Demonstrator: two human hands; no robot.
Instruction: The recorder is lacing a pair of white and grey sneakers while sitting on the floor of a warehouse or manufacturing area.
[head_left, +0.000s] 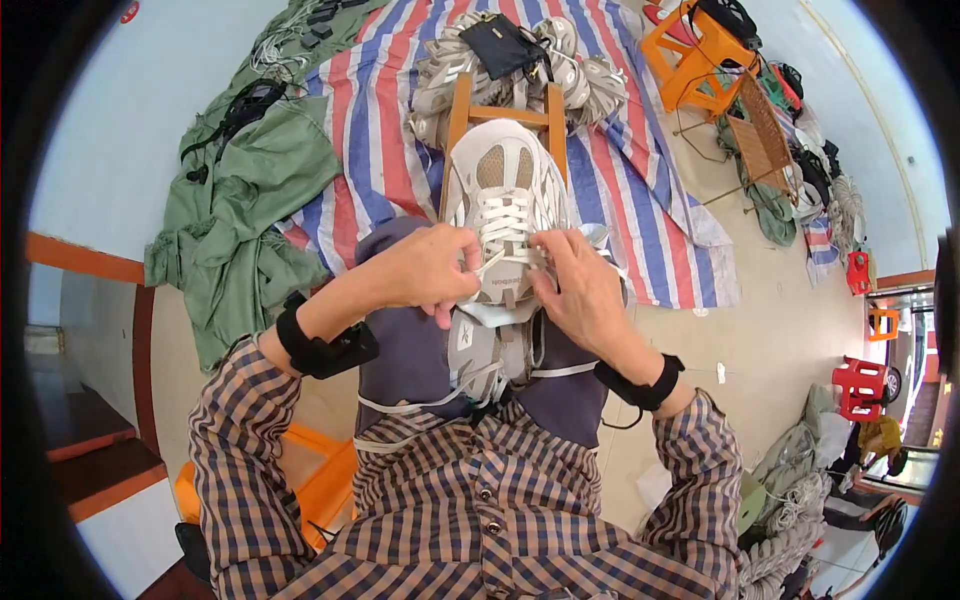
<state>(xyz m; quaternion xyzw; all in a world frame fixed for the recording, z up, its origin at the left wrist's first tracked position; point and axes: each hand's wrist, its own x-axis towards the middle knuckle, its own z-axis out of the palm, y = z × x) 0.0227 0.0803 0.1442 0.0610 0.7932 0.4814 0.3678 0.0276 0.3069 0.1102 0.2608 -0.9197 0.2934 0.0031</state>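
A white and beige sneaker (505, 160) rests toe-away on a wooden frame (555, 105) in front of my lap. Its white shoelace (505, 215) is threaded through the eyelets in crosswise rows. At the left side of the tongue, my left hand (430, 270) is closed in a pinch on a lace end. My right hand (580, 285) has thumb and forefinger closed on the lace at the right side of the eyelets. Nearer my body, another grey and white sneaker (463, 345) lies between my thighs. Loose white laces (400, 405) stretch across my legs.
Beyond the frame, several sneakers (435, 85) are heaped on a striped tarp (385, 130), with a black pouch (500, 45) on top. Green cloth (250, 190) lies at left. An orange stool (700, 65) and a bamboo chair (760, 135) stand at right; another orange stool (335, 470) is beside me.
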